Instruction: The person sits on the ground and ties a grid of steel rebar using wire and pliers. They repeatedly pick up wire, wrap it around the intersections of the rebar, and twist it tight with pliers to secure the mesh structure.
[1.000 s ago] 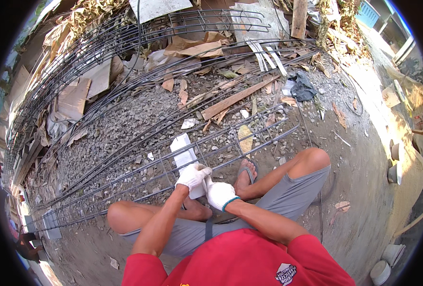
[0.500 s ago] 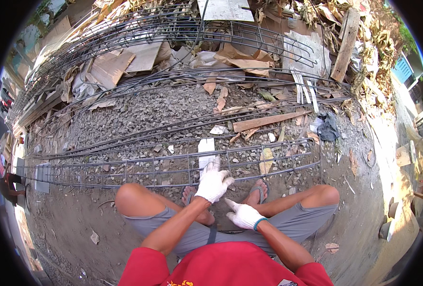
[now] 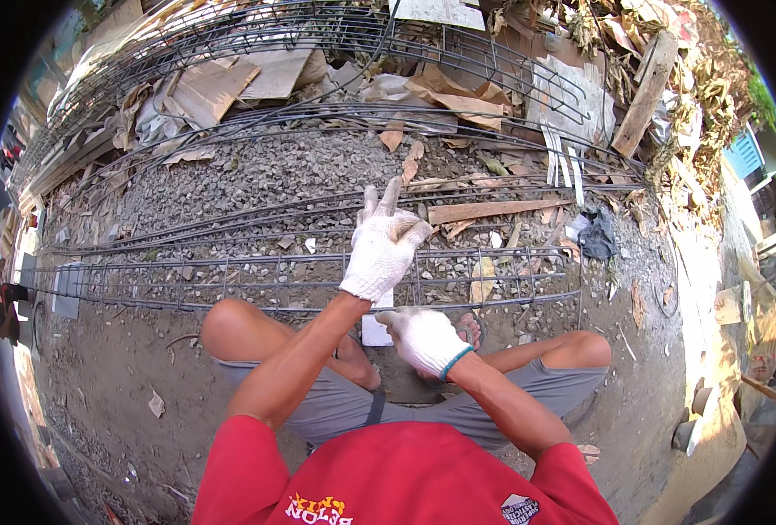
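Observation:
Both my hands wear white knitted gloves. My left hand (image 3: pixel 384 249) is raised over a long steel rebar cage (image 3: pixel 291 283) lying on the ground before my feet. Two of its fingers point up and away, while thumb and forefinger curl together; anything thin between them is too small to make out. Lower and to the right, my right hand (image 3: pixel 424 339) hovers at the cage's near bar. Its fingers are folded, with the forefinger toward the left, and their contents are hidden. A white flat piece (image 3: pixel 377 330) shows under the near bar, partly covered by my hands.
Loose rebars (image 3: pixel 274 215) lie beyond the cage on gravel (image 3: pixel 274 179), beside a wooden strip (image 3: pixel 493 211). Further off are another rebar cage (image 3: pixel 484 66), boards and a wooden plank (image 3: pixel 646 92). A black plastic scrap (image 3: pixel 596 234) lies at the right.
My left hand has lifted off the cage's near bar and moved away from me, its thumb and forefinger now curled. My right hand has moved forward, up to the near bar. The view has shifted slightly.

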`<state>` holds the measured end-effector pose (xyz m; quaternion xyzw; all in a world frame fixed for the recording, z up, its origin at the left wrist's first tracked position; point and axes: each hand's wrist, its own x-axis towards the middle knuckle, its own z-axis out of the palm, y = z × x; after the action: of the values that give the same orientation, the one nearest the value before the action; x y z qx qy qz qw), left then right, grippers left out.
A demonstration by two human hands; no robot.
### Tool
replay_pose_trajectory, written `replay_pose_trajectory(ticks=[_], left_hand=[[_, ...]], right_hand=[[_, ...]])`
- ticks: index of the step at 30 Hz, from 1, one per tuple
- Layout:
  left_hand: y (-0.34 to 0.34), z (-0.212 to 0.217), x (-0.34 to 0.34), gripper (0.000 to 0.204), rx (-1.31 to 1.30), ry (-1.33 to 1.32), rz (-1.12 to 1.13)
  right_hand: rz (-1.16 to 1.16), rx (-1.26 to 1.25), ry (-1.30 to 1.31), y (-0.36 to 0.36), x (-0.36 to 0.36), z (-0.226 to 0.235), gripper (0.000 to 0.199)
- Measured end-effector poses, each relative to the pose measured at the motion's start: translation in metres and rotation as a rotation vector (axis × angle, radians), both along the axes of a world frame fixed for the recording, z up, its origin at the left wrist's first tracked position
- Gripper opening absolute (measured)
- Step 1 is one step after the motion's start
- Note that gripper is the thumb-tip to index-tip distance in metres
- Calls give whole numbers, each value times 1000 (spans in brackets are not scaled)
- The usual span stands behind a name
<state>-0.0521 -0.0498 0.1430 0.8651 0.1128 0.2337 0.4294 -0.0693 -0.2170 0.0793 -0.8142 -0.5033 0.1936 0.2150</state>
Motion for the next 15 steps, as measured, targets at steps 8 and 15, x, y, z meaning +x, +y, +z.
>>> replay_pose_trajectory(ticks=[8,15], left_hand=[[-33,39,-9,26,98,-17,-382],[-5,-127,-47,34,69,665,-202]], right_hand=[[2,43,-339,-2,79,-72,27],[-319,-219,-44,-16,53,-10,30]])
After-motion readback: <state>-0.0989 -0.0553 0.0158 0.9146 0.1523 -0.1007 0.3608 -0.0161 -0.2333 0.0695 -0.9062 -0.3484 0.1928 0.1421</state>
